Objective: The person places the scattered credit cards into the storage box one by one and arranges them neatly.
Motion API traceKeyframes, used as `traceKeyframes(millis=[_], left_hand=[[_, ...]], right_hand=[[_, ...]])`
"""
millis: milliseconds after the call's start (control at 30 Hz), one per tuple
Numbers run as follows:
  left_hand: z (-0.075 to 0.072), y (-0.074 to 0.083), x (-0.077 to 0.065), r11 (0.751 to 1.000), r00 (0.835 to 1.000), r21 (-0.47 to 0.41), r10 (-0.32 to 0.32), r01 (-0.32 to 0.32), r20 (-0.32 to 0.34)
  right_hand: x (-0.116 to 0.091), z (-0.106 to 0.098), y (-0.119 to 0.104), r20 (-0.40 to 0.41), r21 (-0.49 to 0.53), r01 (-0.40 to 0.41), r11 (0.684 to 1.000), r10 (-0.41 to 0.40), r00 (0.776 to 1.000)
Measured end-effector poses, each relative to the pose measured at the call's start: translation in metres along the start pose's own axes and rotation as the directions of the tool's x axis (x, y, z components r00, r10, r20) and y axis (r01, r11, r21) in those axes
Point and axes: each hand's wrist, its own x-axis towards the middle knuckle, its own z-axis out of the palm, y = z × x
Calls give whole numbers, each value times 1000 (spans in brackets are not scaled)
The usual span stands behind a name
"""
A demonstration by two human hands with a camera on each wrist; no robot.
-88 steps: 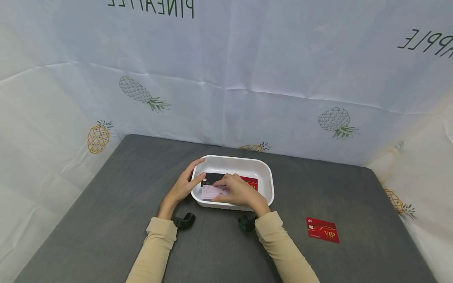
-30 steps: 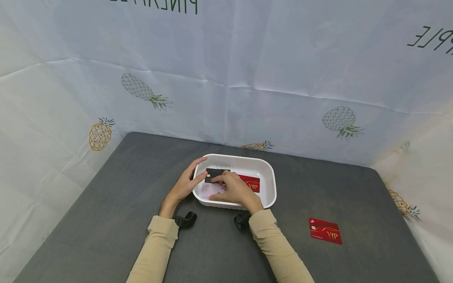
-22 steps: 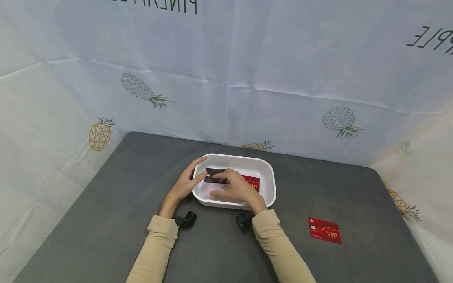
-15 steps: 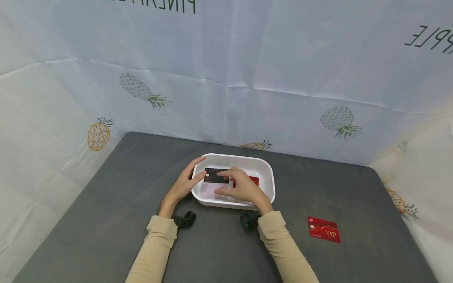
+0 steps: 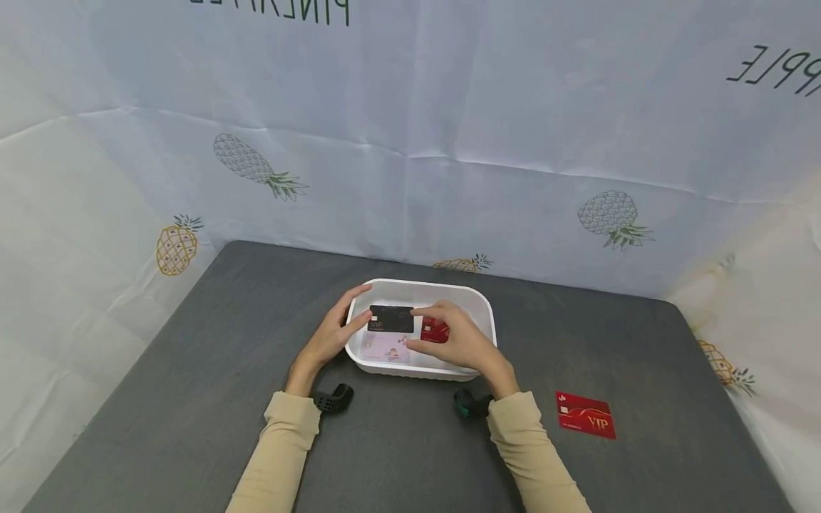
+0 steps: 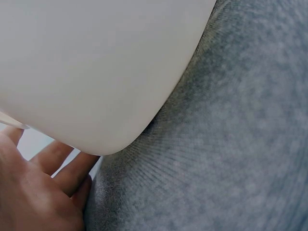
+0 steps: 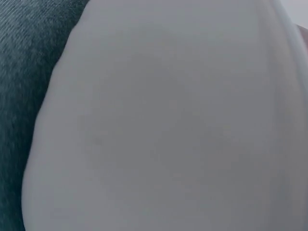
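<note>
A white plastic tray (image 5: 426, 291) sits on the table. My left hand (image 5: 328, 336) holds its left end, thumb over the rim and fingers along the outside; the left wrist view shows those fingers (image 6: 72, 173) against the tray's outer wall. Inside lie a black VIP card (image 5: 391, 319), a pale pink card (image 5: 383, 348) below it, and a red card (image 5: 433, 330) to their right. Over that red card hovers my right hand (image 5: 467, 343), thumb and index finger spread apart, holding nothing visible. It covers the red card's right part. In the right wrist view the tray's wall (image 7: 154, 120) hides the hand.
Another red VIP card (image 5: 585, 415) lies on the dark grey table (image 5: 628, 349), to the right of the right forearm. Behind the table hangs a pale curtain (image 5: 410, 192) with pineapple prints.
My right hand has left the pink and black cards and moved right, over the red card in the tray. The pink and black cards now show fully. The left hand has stayed.
</note>
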Motion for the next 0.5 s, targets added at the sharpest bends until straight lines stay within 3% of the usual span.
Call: traceKeyframes(millis=[333,500], left_hand=[[-1,-1,-1,1000,1000,2,2,-2,-11],[0,0,0,1000,1000,4,0,0,-3]], right_hand=[[-17,-16,-2,-31,11,23,1000,-23,999],[-31,-24,-3,-53,6,-12,1000,12,999]])
